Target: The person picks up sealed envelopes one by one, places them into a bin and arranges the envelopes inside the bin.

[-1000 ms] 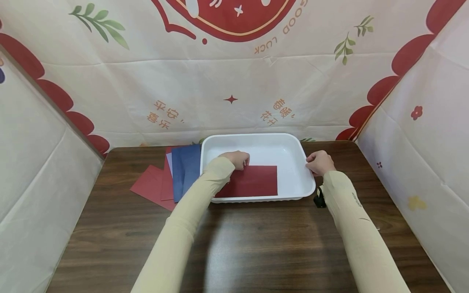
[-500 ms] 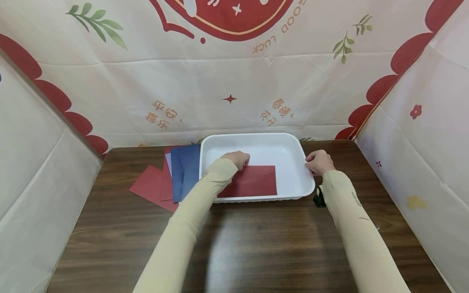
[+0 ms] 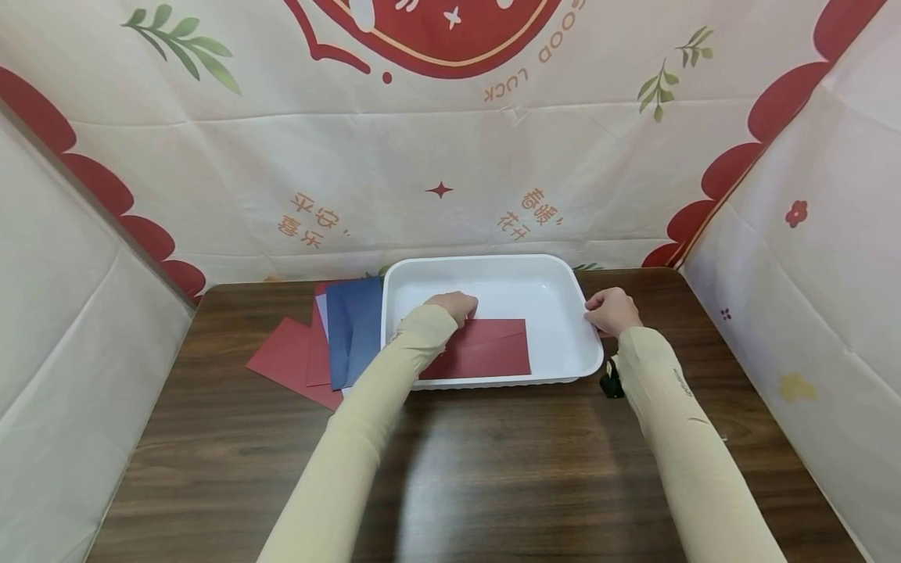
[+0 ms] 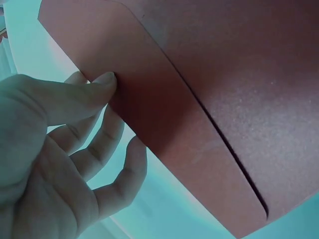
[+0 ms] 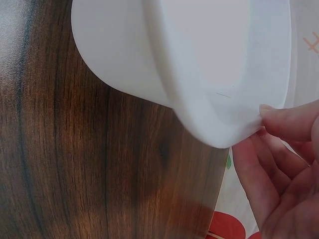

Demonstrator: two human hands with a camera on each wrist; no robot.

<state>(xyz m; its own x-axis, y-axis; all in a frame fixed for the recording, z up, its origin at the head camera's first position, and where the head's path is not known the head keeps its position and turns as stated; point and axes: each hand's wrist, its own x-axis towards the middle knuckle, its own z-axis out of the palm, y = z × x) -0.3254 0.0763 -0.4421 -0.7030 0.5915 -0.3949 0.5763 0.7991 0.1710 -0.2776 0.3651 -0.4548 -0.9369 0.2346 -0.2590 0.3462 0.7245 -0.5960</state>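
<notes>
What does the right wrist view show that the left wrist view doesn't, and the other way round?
Only the right wrist view shows the right hand, its thumb and fingers pinching the rim of the white tray, and the dark wood tabletop.

Only the left wrist view shows the left hand, its thumb lying over the edge of a red envelope with fingers reaching behind it, and the envelope's long flap.

Both show one bare hand at work and part of the white tray, which looks greenish in the left wrist view.
</notes>
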